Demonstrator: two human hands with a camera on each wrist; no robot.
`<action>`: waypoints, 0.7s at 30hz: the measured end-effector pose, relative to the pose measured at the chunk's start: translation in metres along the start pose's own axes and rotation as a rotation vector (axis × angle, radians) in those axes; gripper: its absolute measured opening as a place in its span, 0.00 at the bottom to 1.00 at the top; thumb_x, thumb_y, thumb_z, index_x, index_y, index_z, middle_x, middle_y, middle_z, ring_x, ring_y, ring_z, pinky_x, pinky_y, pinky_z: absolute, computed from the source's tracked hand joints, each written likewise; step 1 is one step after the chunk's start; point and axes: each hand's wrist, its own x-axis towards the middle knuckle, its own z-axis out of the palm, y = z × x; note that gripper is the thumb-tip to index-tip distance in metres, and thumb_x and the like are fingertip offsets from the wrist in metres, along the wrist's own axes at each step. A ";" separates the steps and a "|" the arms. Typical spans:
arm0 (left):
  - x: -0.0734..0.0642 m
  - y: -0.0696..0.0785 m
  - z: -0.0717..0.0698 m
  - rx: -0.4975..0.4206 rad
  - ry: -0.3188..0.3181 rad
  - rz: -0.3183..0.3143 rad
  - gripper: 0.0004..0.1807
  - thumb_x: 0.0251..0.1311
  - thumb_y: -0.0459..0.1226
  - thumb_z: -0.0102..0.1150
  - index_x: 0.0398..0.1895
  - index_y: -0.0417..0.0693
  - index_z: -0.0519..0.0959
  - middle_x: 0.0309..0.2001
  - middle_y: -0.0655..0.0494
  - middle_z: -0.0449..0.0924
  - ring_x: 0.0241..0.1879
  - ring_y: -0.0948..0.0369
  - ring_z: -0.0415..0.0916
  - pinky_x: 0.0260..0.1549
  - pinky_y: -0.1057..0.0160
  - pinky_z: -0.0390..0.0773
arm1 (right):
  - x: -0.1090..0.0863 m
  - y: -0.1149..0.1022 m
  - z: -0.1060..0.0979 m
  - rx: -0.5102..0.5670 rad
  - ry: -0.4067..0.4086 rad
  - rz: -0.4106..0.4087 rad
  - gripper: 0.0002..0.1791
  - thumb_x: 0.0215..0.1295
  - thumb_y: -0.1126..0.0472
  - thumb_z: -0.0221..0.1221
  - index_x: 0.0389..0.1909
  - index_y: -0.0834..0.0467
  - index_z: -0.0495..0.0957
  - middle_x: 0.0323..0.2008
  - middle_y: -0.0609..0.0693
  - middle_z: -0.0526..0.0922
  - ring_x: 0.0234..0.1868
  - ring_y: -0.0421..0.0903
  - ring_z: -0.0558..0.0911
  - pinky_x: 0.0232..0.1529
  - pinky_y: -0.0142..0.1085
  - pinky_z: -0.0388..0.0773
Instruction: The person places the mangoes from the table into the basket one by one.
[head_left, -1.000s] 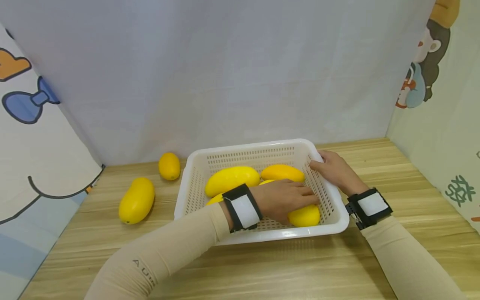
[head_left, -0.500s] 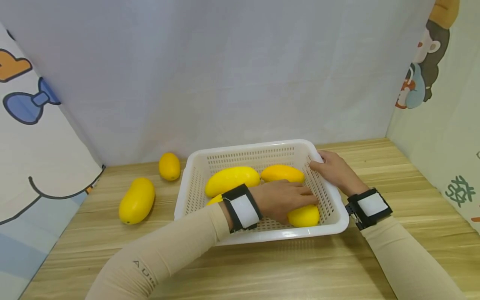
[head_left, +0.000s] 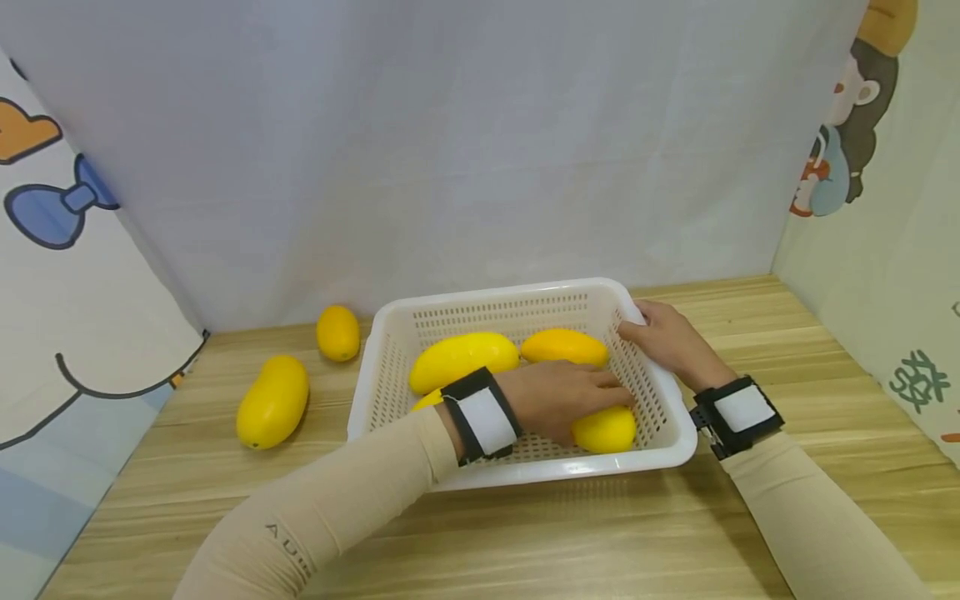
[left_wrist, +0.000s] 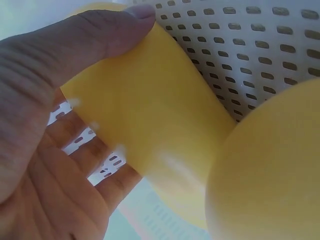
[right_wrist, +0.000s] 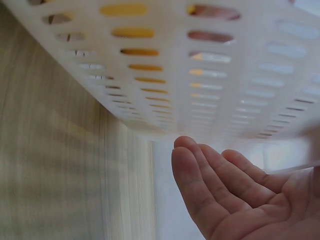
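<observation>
The left hand, fingers curled round 1 oblong yellow fruit, has nudged it slightly left, still inside the white perforated plastic basket the right hand grips.

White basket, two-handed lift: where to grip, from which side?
Probably the short-end rims of the white basket, hands coming in from left and right: it is long, with yellow fruit spread lengthwise, so that should balance. The right hand grips the right end's rim. At the left end, favour the middle, since the small loose fruit lies by the far corner.
</observation>
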 end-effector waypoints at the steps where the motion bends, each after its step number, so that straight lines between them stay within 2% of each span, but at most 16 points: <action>1: 0.000 0.000 0.000 0.000 -0.001 -0.001 0.40 0.62 0.50 0.69 0.74 0.53 0.64 0.66 0.57 0.71 0.62 0.61 0.71 0.63 0.65 0.71 | 0.000 0.000 0.000 0.000 0.000 0.000 0.26 0.75 0.59 0.48 0.68 0.69 0.66 0.51 0.71 0.79 0.37 0.56 0.88 0.32 0.46 0.87; 21: -0.001 -0.002 0.002 -0.018 -0.019 -0.022 0.41 0.63 0.52 0.67 0.76 0.53 0.63 0.67 0.56 0.70 0.63 0.60 0.71 0.64 0.63 0.71 | 0.001 0.001 0.000 0.001 -0.002 -0.011 0.27 0.76 0.59 0.49 0.69 0.70 0.65 0.51 0.71 0.80 0.37 0.56 0.88 0.32 0.46 0.87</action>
